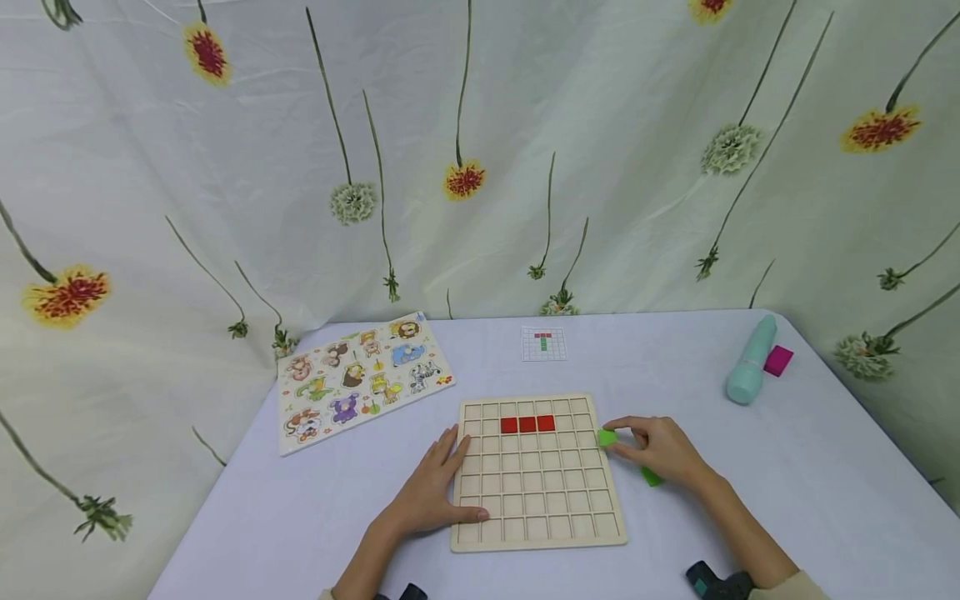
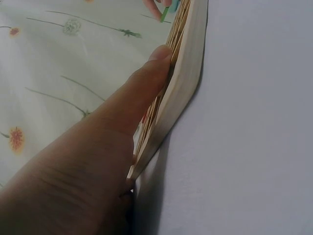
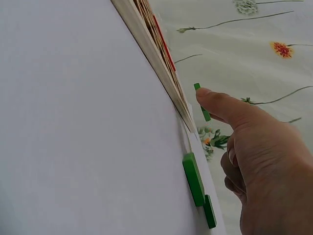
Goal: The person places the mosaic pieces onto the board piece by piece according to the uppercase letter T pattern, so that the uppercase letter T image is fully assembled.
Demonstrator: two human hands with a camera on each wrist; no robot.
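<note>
My left hand [image 1: 426, 493] rests on the left side of a wooden grid board [image 1: 536, 505], its thumb lying over the lower left cells. Three red square tiles [image 1: 527, 425] sit side by side in a row near the board's top. Just beyond the right edge, my right hand [image 1: 663, 450] pinches a green square tile [image 1: 607, 437] between thumb and fingers. In the right wrist view this tile is held up, apart from the board. Two more green tiles [image 3: 194, 180] lie on the table beside the board; the right hand partly covers them in the head view.
Behind the board lies a small card [image 1: 555, 352] printed with a grid of red and green squares. An animal puzzle board [image 1: 352, 392] is at the back left. At the back right are a teal tapered cylinder [image 1: 752, 362] and a magenta piece [image 1: 778, 361].
</note>
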